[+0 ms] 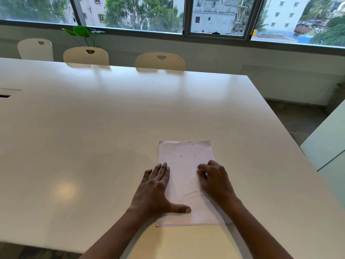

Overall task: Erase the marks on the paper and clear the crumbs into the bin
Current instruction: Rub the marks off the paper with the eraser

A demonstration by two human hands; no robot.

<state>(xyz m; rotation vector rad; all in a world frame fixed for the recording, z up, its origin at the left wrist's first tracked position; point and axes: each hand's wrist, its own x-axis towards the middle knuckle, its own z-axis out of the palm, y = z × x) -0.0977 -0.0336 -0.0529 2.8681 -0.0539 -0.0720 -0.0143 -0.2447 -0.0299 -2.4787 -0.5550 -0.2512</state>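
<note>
Flimsy paper (184, 176) is pinned at its left edge by the flat left hand (155, 191); curled right hand (214, 181), grip can't be told.

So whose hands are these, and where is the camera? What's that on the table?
There is no machine here, just a person. One camera sits on their head and looks down, so you see their two arms reaching in from the bottom. On the big glossy white table lies a pale pink rectangular sheet of paper. The left hand lies flat on its left edge, fingers straight, thumb spread across the sheet. The right hand rests on the right side with fingers curled; whether something small is tucked inside, I cannot tell. The far half of the paper carries tiny dark specks. Behind the table stand cream plastic chairs. No bin shows.
</note>
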